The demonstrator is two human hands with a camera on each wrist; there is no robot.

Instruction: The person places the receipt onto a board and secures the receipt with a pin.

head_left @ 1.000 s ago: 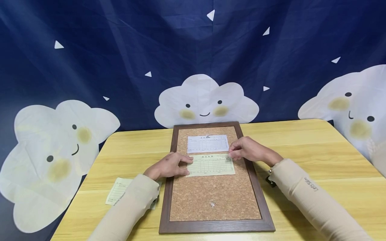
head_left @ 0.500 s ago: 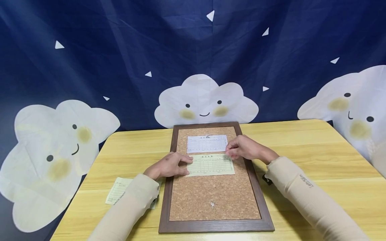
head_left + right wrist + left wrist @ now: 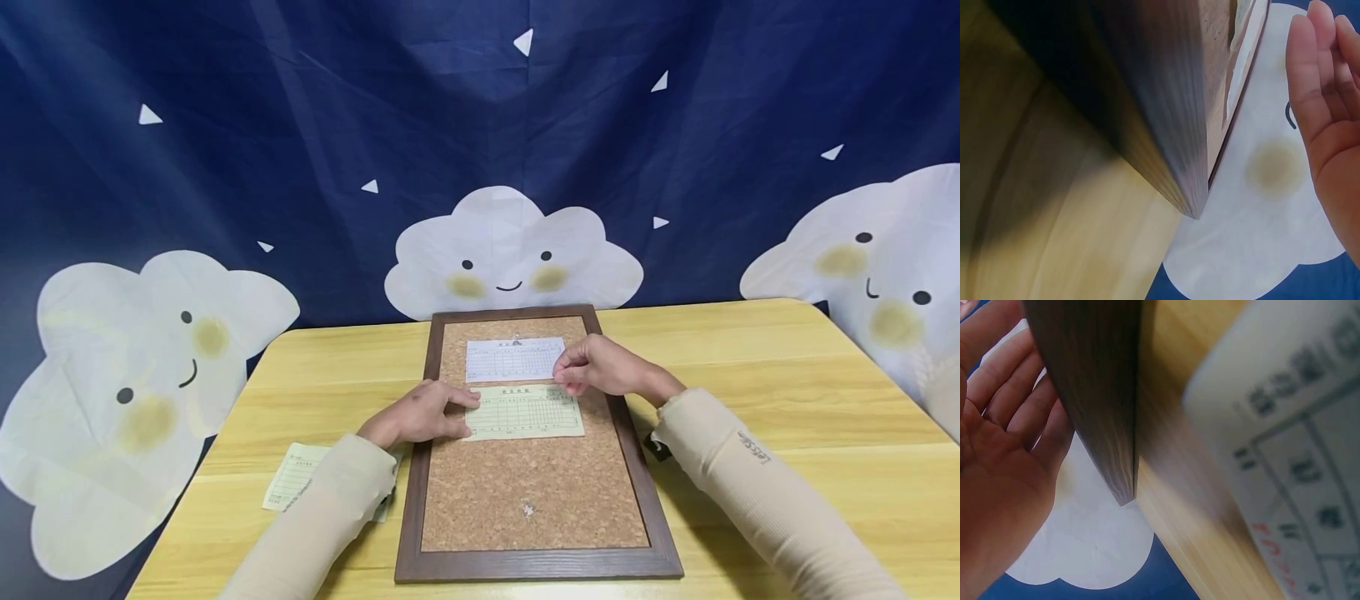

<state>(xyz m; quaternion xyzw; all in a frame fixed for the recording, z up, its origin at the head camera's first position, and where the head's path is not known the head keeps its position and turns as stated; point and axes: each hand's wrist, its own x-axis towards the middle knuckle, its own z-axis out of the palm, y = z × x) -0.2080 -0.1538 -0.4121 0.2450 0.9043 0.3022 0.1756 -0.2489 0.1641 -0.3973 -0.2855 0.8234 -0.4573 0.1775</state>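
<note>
In the head view a pale yellow-green printed slip [image 3: 525,417] lies across the middle of a framed cork board [image 3: 480,500]. My left hand [image 3: 420,412] rests on its left edge, thumb and index finger spread and fairly straight. Over its upper right part, my right hand [image 3: 611,367] pinches with thumb and index fingertips. Whatever is between those fingertips is too small and hidden to make out. Just above lies a white slip [image 3: 502,362] with a small clear pin [image 3: 517,342] at its top edge. Both wrist views show palms beside the dark frame, their fingertips partly cut off.
A little heap of small clear pieces [image 3: 528,508] lies on the lower cork. More slips [image 3: 292,475] lie on the wooden table [image 3: 750,358] left of the board, partly under the left forearm. A dark blue cloth [image 3: 450,100] with clouds hangs behind.
My right hand has slid a little left along the slip's upper edge, fingertips still together. My left hand and the slip have stayed in place.
</note>
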